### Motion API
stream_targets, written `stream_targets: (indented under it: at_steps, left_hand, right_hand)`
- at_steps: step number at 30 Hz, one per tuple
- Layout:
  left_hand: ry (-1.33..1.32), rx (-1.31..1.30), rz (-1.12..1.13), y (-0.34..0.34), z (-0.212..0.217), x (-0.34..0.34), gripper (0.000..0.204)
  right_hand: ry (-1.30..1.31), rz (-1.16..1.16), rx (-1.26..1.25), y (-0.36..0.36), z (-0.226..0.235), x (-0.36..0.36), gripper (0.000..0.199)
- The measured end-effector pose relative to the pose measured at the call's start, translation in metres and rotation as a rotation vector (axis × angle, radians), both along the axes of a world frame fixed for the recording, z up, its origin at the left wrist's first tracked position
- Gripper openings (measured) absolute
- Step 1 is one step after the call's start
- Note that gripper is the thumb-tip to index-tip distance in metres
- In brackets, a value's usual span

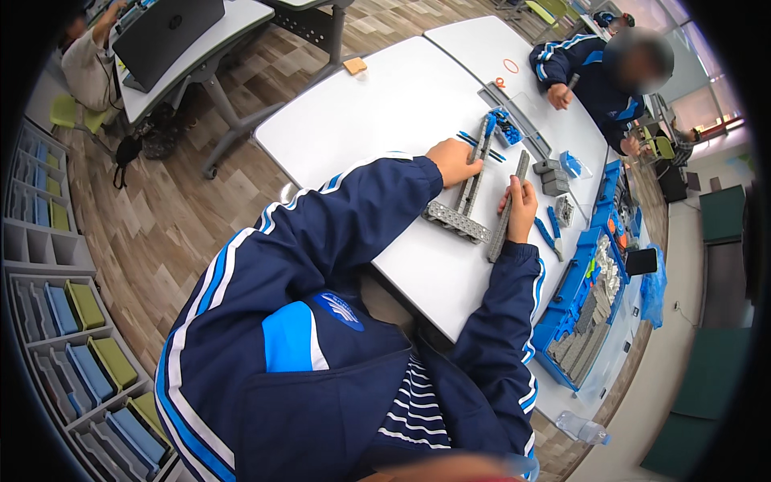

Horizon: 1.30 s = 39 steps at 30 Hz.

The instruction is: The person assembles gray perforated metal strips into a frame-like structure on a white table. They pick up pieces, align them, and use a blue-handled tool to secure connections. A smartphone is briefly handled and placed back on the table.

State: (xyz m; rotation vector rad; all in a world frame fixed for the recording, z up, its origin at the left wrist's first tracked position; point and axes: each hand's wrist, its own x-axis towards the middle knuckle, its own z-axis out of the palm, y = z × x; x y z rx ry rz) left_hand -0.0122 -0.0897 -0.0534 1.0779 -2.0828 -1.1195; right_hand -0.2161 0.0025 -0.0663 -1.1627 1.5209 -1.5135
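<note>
My left hand grips a grey frame of perforated plastic beams, which stretches away from me over the white table. A wide cross beam forms the frame's near end, and a blue piece sits at its far end. Closed around a separate long grey beam is my right hand, just right of the frame. Thin dark-blue rods lie under and beside the frame. To the right of my right hand rest blue-handled pliers and a small grey perforated part.
Past the frame sits a box of blue connectors. Grey blocks lie to the right. A blue case of grey parts lines the table's right side, near a clear bottle. Across the table is another person.
</note>
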Motion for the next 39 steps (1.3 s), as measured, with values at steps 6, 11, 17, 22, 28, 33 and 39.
stream_targets:
  at_steps: [6,11,17,22,28,33,39]
  left_hand:
    - [0.012,0.022,0.043,-0.021,0.000,0.026,0.057]
    - [0.033,-0.454,0.530,-0.093,0.004,0.132,0.023]
    - [-0.386,-0.586,0.616,-0.147,0.000,0.220,0.050]
    - [-0.438,-0.533,0.571,-0.150,-0.012,0.222,0.054]
    - [-0.404,-0.569,0.566,-0.155,-0.021,0.219,0.046]
    - [-0.332,-0.560,0.590,-0.165,-0.026,0.221,0.049]
    - [0.038,-0.203,0.543,-0.163,-0.007,0.232,0.048]
  right_hand:
    - [0.086,-0.011,0.013,-0.002,-0.002,0.001,0.029]
    - [0.127,-0.020,0.012,-0.002,-0.004,0.001,0.028]
    - [0.121,-0.044,0.066,-0.005,-0.007,-0.002,0.022]
    - [0.127,-0.017,0.031,-0.003,-0.010,-0.004,0.025]
    - [0.167,-0.037,0.032,-0.004,-0.012,-0.005,0.029]
    - [0.157,-0.038,0.061,-0.004,-0.013,-0.006,0.030]
    - [0.166,-0.045,0.067,-0.004,-0.011,-0.006,0.029]
